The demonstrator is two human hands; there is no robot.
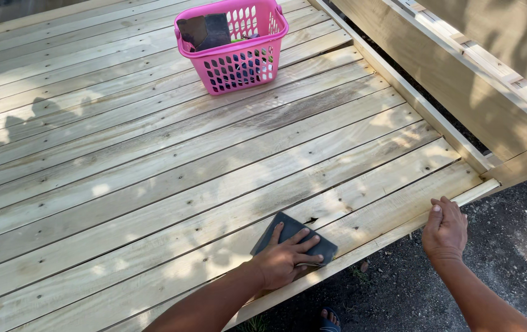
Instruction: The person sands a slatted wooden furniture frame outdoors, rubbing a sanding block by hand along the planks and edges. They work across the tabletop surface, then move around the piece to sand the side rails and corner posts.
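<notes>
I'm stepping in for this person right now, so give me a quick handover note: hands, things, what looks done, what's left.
Left hand: flat on a dark sanding sheet, pressing it onto the outermost plank of the wooden deck, near the edge.
Right hand: empty, fingertips resting on the deck's edge by the corner.
Pink basket: stands farther back on the deck and holds another dark sheet plus other items I cannot make out.
Done: cannot tell which planks are already sanded.
Left: likely more of the edge plank, and possibly other boards.

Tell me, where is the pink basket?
The pink basket sits at the top of the head view, on the far part of the wooden deck, well away from both hands.
</notes>
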